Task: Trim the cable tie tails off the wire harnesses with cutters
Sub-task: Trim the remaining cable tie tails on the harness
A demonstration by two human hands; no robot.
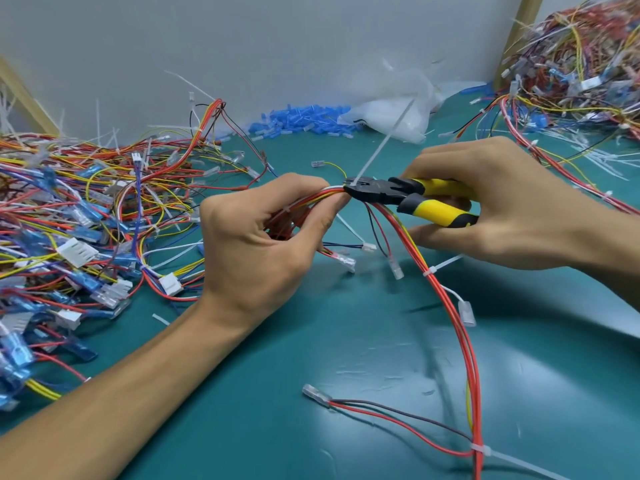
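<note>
My left hand (263, 237) grips a wire harness (453, 317) of red, yellow and white wires, bunched in its fist above the green table. My right hand (491, 202) holds yellow-and-black cutters (408, 197) by the handles. The black jaws sit at the base of a long white cable tie tail (384, 142) that sticks up and to the right from the bundle, just beyond my left fingertips. Further down the same harness, another tie (431, 270) and a third tie (481, 449) still carry tails.
A big heap of harnesses (79, 216) with blue and white connectors fills the left of the green mat (277, 393). Another tangled heap (581, 64) lies at the far right. Blue sleeves (298, 121) and a clear plastic bag (398, 112) lie by the back wall.
</note>
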